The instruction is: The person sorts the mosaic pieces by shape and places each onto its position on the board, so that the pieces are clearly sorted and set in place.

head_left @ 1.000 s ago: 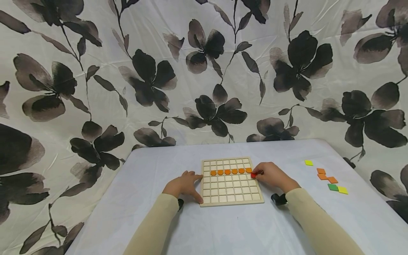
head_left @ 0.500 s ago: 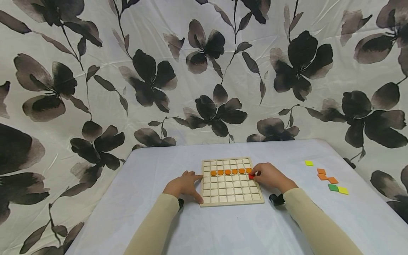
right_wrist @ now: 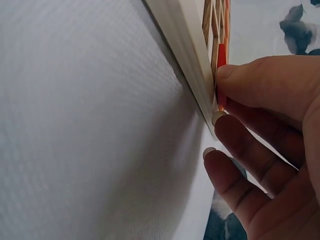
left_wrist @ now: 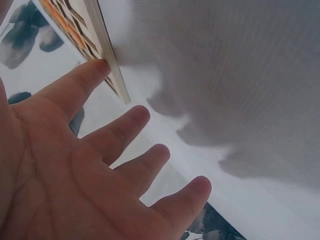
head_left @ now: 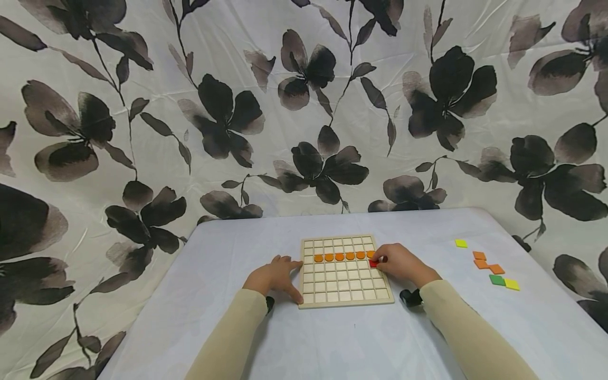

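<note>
- Head: The red tile (head_left: 373, 264) is at the right side of the grid board (head_left: 345, 304), nearer the person than the end disc of the orange discs (head_left: 339, 257). The right hand (head_left: 404, 262), far nearer it than the left hand (head_left: 271, 275), pinches its outer side; partly covered, it shows no clear long axis.
- Head, against a second ago: the tile has shifted inward from the board's right rim.
- Left wrist: the left hand is spread wide, gripping nothing, one fingertip touching the board's rim.
- Right wrist: thumb and finger pinch the tile, edge-on, beside the board's rim; seating unclear.
</note>
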The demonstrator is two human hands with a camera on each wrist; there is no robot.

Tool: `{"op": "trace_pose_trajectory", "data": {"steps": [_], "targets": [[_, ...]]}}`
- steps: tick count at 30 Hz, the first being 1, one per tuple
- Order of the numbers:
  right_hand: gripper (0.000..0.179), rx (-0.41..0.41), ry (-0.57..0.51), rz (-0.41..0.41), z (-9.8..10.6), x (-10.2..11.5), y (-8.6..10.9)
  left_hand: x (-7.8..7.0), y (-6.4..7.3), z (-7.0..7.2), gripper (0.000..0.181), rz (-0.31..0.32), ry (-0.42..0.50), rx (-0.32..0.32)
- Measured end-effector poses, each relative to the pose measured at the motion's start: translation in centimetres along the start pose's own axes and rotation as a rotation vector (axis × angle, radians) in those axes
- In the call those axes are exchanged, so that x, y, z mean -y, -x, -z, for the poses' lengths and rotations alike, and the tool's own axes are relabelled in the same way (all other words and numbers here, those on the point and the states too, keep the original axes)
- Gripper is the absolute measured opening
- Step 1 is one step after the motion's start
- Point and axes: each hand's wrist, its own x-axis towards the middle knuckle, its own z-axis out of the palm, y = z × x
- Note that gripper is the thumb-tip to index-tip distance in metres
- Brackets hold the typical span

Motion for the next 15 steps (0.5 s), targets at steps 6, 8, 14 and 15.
{"op": "trace_pose_trajectory", "data": {"steps": [6,8,14,15], "targets": [[0.018,0.011,0.004,-0.008,-0.06,0.07,-0.09,0.07,0.06,-0.03,0.102,0.001,0.002,-0.002],[0.018,0.010,0.004,-0.008,-0.04,0.12,-0.10,0.10,0.00,-0.09,0.102,0.000,0.002,-0.004],[0.017,0.003,-0.004,0.007,-0.14,0.01,-0.22,0.14,-0.12,-0.17,0.102,0.008,0.008,-0.001],[0.017,0.002,-0.009,0.007,-0.15,-0.01,-0.22,0.13,-0.12,-0.17,0.102,0.010,0.009,0.001]]}}
